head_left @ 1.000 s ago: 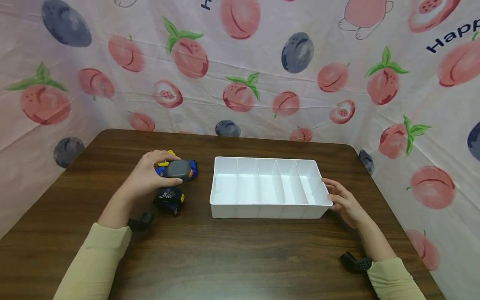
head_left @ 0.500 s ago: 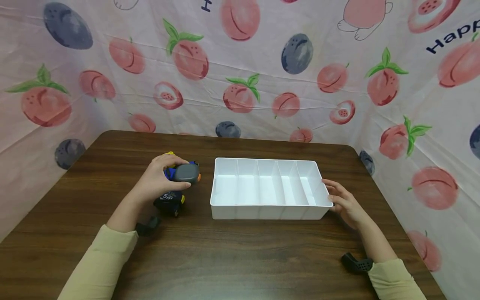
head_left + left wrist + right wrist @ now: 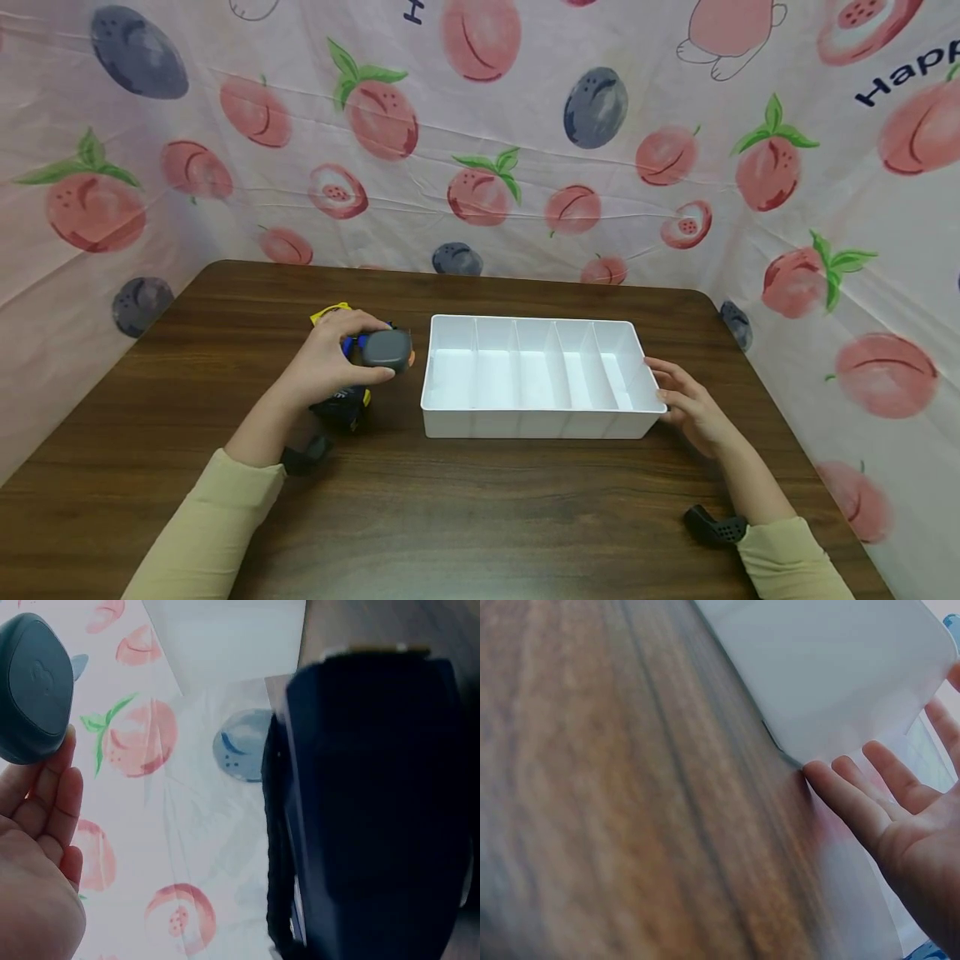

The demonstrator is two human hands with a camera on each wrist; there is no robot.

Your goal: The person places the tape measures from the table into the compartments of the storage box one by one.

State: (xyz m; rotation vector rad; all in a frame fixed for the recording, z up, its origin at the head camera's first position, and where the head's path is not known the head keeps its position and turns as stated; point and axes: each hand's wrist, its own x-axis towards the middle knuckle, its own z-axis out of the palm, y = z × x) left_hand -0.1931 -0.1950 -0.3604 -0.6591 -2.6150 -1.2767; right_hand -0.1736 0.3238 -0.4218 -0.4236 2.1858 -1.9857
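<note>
My left hand (image 3: pixel 322 358) holds a rounded grey tape measure (image 3: pixel 386 351) with an orange part, thumb on the near side and fingers on the far side. In the left wrist view the tape measure (image 3: pixel 37 686) sits at the fingertips. Close below the hand is a black tape measure (image 3: pixel 341 410) with a yellow part, partly covered; it looms large and dark in that wrist view. Behind the hand, blue and yellow (image 3: pixel 328 312) parts show, mostly hidden. My right hand (image 3: pixel 693 408) touches the right end of a white divided box (image 3: pixel 532 423) with extended fingers.
The box has several side-by-side compartments, with nothing visible in them. It stands on a dark wooden table (image 3: pixel 480 517). A fruit-printed cloth (image 3: pixel 517 108) hangs behind the table and along its sides.
My left hand has moved right, carrying the grey tape measure from in front of the blue and yellow things toward the box. The right hand and box have stayed put.
</note>
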